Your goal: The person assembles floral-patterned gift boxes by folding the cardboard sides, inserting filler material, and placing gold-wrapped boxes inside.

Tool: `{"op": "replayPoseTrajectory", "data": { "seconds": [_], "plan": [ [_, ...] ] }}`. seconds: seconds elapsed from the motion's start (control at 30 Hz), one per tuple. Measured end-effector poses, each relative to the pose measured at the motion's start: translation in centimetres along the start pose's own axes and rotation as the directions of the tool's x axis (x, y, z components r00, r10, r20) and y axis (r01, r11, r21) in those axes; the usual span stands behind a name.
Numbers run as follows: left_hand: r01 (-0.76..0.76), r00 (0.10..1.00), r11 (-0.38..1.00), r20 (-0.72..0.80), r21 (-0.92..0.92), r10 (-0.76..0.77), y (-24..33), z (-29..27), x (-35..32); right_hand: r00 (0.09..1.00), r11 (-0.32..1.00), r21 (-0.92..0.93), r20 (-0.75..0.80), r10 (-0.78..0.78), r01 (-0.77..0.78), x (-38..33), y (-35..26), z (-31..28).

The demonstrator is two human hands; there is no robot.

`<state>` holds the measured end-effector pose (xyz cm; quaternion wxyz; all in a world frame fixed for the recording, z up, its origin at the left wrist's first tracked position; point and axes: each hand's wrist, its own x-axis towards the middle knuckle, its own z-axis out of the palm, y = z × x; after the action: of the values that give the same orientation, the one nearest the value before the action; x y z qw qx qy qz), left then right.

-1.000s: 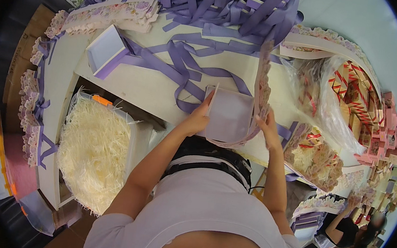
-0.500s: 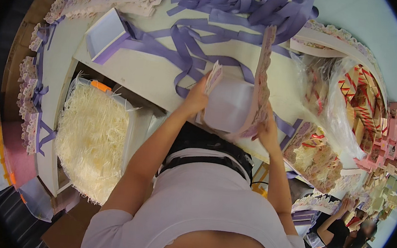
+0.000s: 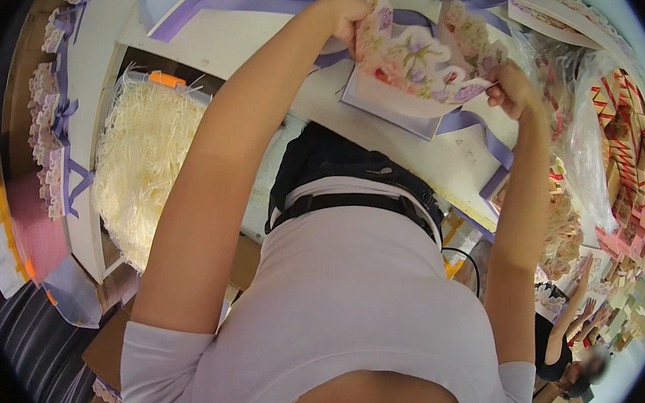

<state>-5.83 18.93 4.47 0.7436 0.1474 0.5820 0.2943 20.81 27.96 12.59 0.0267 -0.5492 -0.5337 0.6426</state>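
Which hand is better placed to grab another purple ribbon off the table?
Probably the right hand. Both hands grip the floral card, but a purple ribbon lies on the table just below the right one. The left hand is farther from it.

Both arms are raised and stretched forward, elbows slightly bent. The left hand (image 3: 344,13) is closed in a pinch, knuckles turned up. The right hand (image 3: 510,90) is curled shut at about the same height, well apart from the left.

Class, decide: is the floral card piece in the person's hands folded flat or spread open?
Spread open: the left hand and right hand grip opposite ends of the floral card piece, its printed face showing.
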Motion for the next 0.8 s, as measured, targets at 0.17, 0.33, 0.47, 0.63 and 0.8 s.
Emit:
{"op": "replayPoseTrajectory", "data": {
  "seconds": [0.17, 0.33, 0.47, 0.63, 0.8],
  "plan": [
    [0.015, 0.974, 0.989, 0.225, -0.147, 0.019, -1.4, -4.5, 4.9, 0.998, 0.995, 0.087, -0.020, 0.060, -0.058, 2.4, 0.8, -1.1],
    [0.084, 0.992, 0.923, -0.056, -0.375, -0.114, 0.6, -0.3, 4.8, 0.982, 0.952, 0.248, 0.107, 0.156, -0.178, 5.5, 2.5, -4.2],
    [-0.089, 0.996, 0.949, -0.015, -0.304, 0.088, 1.4, 2.0, 2.7, 0.977, 0.936, 0.282, 0.091, 0.192, -0.210, 4.1, 2.1, -4.2],
    [-0.543, 0.820, 0.836, 0.162, -0.079, 0.548, -3.5, 2.0, -4.5, 0.934, 0.795, 0.502, 0.282, 0.221, -0.340, 5.6, 3.1, -6.5],
    [-0.289, 0.721, 0.305, -0.004, 0.908, 0.693, -12.7, 3.3, -3.5, 0.879, 0.712, 0.530, 0.387, 0.279, -0.460, 6.9, 3.9, -10.8]
  ]
}}
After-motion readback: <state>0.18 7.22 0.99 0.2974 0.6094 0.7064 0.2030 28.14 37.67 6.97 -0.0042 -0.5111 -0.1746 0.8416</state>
